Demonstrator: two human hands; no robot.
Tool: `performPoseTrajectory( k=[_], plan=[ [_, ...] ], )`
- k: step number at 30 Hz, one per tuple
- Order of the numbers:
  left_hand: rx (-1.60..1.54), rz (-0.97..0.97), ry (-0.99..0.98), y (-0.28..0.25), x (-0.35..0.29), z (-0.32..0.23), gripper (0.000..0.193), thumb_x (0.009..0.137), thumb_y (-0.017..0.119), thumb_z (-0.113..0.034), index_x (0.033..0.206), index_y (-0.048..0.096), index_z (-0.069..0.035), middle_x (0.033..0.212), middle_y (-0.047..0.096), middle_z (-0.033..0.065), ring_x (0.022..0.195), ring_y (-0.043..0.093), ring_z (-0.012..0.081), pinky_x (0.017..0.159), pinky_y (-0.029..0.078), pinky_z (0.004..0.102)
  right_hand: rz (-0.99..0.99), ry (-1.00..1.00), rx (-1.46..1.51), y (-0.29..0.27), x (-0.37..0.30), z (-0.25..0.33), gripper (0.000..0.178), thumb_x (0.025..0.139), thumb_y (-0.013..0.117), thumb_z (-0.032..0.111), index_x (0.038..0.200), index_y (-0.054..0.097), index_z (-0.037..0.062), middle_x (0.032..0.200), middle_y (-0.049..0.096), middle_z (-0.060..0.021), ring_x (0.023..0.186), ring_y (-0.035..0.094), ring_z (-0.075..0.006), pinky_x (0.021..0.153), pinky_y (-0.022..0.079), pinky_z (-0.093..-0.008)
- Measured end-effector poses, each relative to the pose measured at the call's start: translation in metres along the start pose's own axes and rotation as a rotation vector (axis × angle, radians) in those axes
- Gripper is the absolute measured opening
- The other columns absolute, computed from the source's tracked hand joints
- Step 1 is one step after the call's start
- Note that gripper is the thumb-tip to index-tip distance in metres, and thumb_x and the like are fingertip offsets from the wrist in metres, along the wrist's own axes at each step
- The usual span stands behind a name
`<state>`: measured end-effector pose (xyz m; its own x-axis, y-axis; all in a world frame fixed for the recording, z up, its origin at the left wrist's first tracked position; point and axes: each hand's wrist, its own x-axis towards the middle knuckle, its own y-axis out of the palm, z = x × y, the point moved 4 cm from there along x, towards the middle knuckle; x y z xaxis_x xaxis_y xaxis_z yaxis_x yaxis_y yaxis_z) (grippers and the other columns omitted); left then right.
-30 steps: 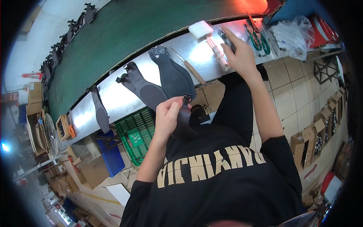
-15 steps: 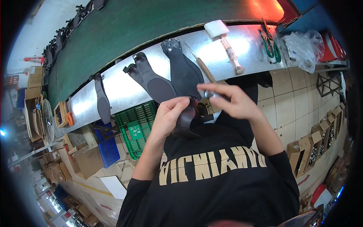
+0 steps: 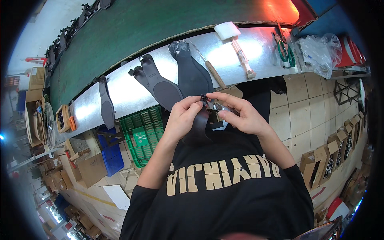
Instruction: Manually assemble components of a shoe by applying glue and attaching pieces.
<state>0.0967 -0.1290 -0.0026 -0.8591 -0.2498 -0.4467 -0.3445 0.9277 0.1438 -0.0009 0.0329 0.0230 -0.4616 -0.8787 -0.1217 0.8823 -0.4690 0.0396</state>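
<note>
My left hand (image 3: pixel 185 119) pinches the end of a dark, curved strap-like piece (image 3: pixel 198 130), which hangs down in front of my shirt. A small black fitting (image 3: pixel 204 98) sits at its upper end, between the fingertips of both hands. In the fingers of my right hand (image 3: pixel 244 115) is a small shiny metal tool (image 3: pixel 218 107), held against that end; its exact kind is hidden by the fingers. Beyond the hands, a black sole-shaped piece (image 3: pixel 195 78) and a dark sandal-like piece (image 3: pixel 167 92) lie on the metal bench edge (image 3: pixel 127 90).
Along the bench lie another dark piece (image 3: pixel 107 106), a wooden-handled awl (image 3: pixel 215 74), a syringe-like tube (image 3: pixel 242 56), a white block (image 3: pixel 227 30) and green-handled scissors (image 3: pixel 286 54). Behind runs a green conveyor belt (image 3: pixel 132 28). A green crate (image 3: pixel 142 138) stands below left.
My right hand has moved left and closer to my left hand, bringing the metal tool up to the piece's end. My left hand has risen slightly.
</note>
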Motion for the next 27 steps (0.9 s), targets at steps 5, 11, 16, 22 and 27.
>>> performPoseTrajectory(
  k=[5,11,16,22,27],
  plan=[
    [0.401,-0.061,0.23,0.004,0.006,-0.012,0.026,0.089,0.058,-0.018,0.103,0.073,-0.002,0.075,0.059,0.0077,0.072,0.059,0.0181,0.07,0.046,0.0295,-0.014,0.11,-0.134,-0.004,-0.005,0.003,0.046,0.093,0.062,0.011,0.137,0.052,0.0084,0.094,0.07,-0.0069,0.079,0.065,-0.0129,0.073,0.05,-0.0296],
    [0.494,-0.073,0.224,0.016,0.007,-0.018,0.027,0.085,0.062,-0.02,0.105,0.075,-0.006,0.075,0.059,0.0107,0.069,0.06,0.0208,0.065,0.046,0.031,-0.147,0.028,-0.243,-0.005,-0.008,-0.001,0.046,0.091,0.064,0.013,0.135,0.053,0.0125,0.091,0.07,-0.0103,0.077,0.07,-0.0201,0.073,0.052,-0.0317],
    [0.525,-0.117,0.253,0.021,0.007,-0.02,0.027,0.085,0.063,-0.021,0.102,0.075,-0.005,0.074,0.06,0.0106,0.067,0.061,0.0214,0.064,0.046,0.0316,-0.218,0.033,-0.253,-0.004,-0.011,-0.001,0.045,0.09,0.065,0.012,0.134,0.054,0.0138,0.098,0.071,-0.0117,0.082,0.071,-0.0227,0.075,0.053,-0.0328],
    [0.544,-0.17,0.266,0.021,0.006,-0.021,0.025,0.084,0.064,-0.02,0.099,0.075,-0.003,0.074,0.061,0.0108,0.066,0.061,0.0216,0.062,0.046,0.0316,-0.259,0.105,-0.265,0.003,-0.012,0.0,0.045,0.09,0.066,0.013,0.134,0.055,0.0153,0.099,0.07,-0.0117,0.081,0.069,-0.0226,0.075,0.052,-0.0328],
    [0.575,-0.198,0.301,0.021,0.006,-0.023,0.024,0.084,0.064,-0.02,0.097,0.076,-0.003,0.072,0.061,0.0109,0.065,0.061,0.0216,0.061,0.046,0.0314,-0.3,0.117,-0.242,0.008,-0.012,-0.002,0.044,0.09,0.065,0.013,0.134,0.056,0.0149,0.1,0.07,-0.0121,0.083,0.069,-0.0231,0.076,0.052,-0.033]
  ],
)
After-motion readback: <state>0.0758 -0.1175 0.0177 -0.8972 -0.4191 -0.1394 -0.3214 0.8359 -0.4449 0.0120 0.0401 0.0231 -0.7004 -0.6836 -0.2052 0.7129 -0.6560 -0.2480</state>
